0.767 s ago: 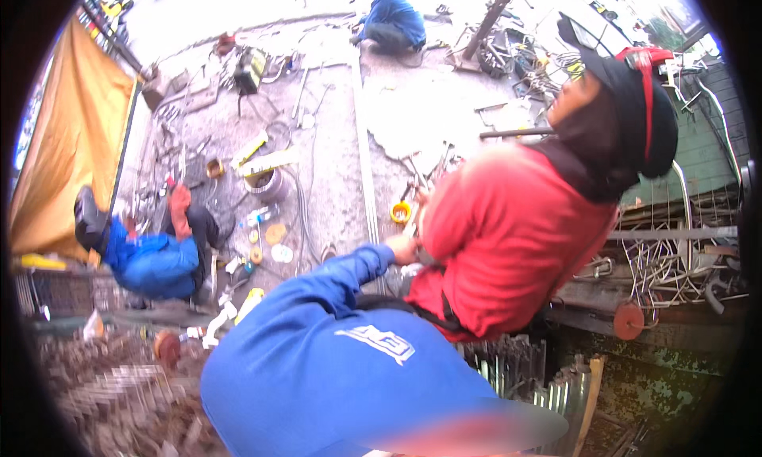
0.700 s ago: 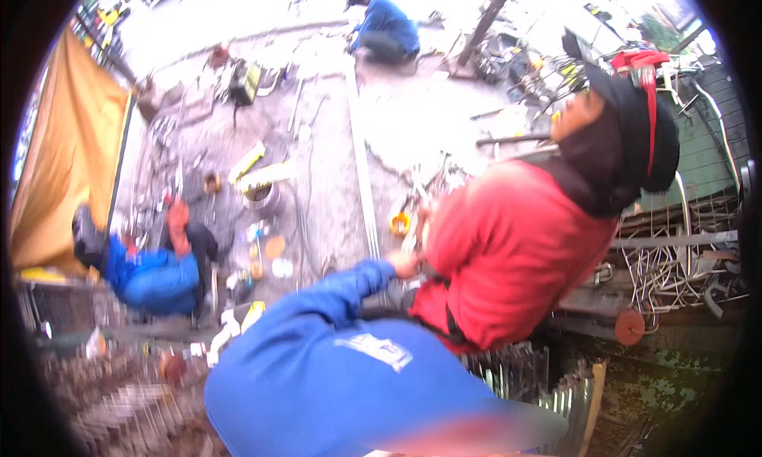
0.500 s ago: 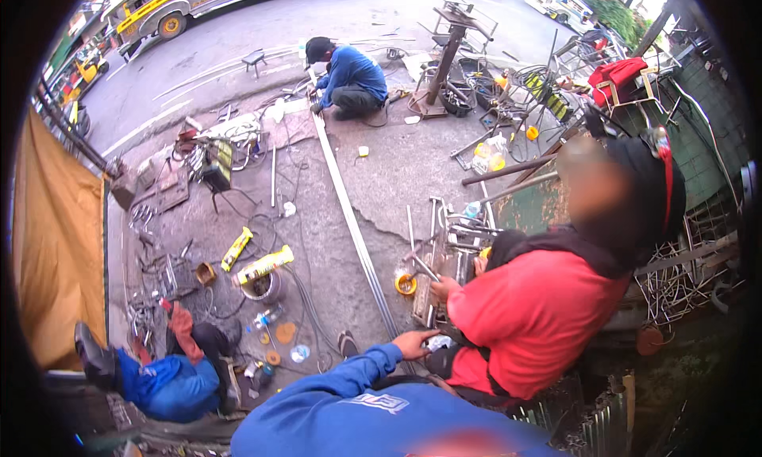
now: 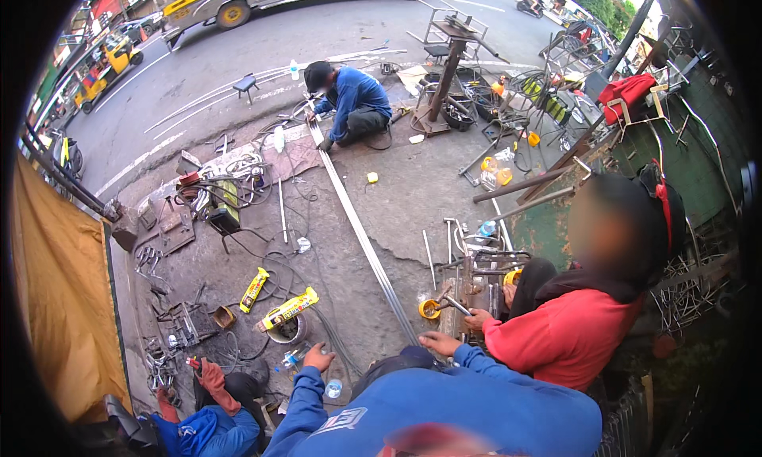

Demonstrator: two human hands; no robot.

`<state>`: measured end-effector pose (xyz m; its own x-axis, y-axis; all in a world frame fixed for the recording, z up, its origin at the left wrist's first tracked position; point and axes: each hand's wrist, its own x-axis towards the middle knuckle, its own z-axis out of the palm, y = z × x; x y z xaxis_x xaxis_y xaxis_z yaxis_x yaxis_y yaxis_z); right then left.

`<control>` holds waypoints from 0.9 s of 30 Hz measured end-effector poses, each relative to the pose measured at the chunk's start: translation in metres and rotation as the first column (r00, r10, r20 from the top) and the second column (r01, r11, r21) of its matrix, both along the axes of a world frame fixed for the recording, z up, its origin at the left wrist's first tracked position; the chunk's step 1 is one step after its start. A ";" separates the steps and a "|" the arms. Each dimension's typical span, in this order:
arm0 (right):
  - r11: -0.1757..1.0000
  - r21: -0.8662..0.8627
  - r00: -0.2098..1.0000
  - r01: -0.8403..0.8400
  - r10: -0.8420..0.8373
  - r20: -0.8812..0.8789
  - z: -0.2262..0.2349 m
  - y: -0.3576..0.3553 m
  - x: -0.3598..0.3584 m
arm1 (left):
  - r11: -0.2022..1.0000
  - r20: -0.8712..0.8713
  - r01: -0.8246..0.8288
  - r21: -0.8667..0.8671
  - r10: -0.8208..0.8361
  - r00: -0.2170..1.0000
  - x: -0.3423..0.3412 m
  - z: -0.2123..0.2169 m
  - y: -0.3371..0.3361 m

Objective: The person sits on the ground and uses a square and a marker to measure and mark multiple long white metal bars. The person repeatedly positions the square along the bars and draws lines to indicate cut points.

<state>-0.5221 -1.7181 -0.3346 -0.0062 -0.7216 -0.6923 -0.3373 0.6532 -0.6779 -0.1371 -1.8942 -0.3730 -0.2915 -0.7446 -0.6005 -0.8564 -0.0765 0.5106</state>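
Note:
My left hand [image 4: 319, 357] is raised in front of me with its fingers apart and nothing in it. Clear plastic bottles [image 4: 294, 357] lie just left of it. My right hand [image 4: 440, 343] is held out, fingers stretched and empty, close to the near end of the long metal tubes [image 4: 361, 242]. It looks apart from them. These tubes run away from me across the concrete to a crouching co-worker in blue [image 4: 361, 100], whose hands are at their far end.
At right, a co-worker in red [image 4: 548, 330] holds a metal tool beside a yellow tape roll [image 4: 429, 308]. Another person [image 4: 210, 425] sits at lower left in red gloves. A bucket [image 4: 287, 330] carries a yellow packet [image 4: 290, 308]. Cables [image 4: 337, 342] cross the ground. A jeepney [image 4: 262, 4] is on the road.
My left hand has drawn back leftward from beside the co-worker in red. My right hand has come into view. The view has shifted, and the co-worker's tool is lower.

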 end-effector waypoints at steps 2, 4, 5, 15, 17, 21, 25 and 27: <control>0.993 0.025 0.993 0.113 -0.114 0.024 -0.009 -0.036 -0.011 | 0.987 -0.078 -0.142 0.069 0.148 0.986 0.017 -0.018 -0.016; 0.977 0.131 0.980 0.167 -0.180 0.091 -0.023 -0.074 -0.025 | 0.891 -0.179 -0.338 0.302 0.401 0.898 0.028 -0.039 -0.026; 0.948 0.177 0.947 0.264 -0.289 0.138 -0.033 -0.096 -0.030 | 0.863 -0.208 -0.387 0.323 0.464 0.861 0.034 -0.049 -0.027; 0.924 0.246 0.939 0.292 -0.326 0.109 -0.143 -0.383 -0.100 | 0.814 0.194 -0.495 0.303 0.456 0.869 0.038 -0.139 -0.074; 0.922 0.273 0.938 0.274 -0.319 0.136 -0.136 -0.452 -0.107 | 0.785 0.185 -0.544 0.296 0.512 0.839 0.018 -0.146 -0.114; 0.947 0.138 0.911 0.290 -0.317 0.264 -0.095 -0.586 -0.101 | 0.767 0.098 -0.589 0.255 0.585 0.805 -0.028 -0.148 -0.234; 0.992 0.060 0.948 0.115 -0.128 0.292 -0.081 -0.695 -0.071 | 0.740 0.043 -0.638 0.210 0.645 0.763 -0.050 -0.152 -0.345; 0.989 0.115 0.949 0.094 -0.124 0.288 -0.095 -0.745 -0.064 | 0.699 0.098 -0.651 0.297 0.655 0.749 -0.046 -0.160 -0.390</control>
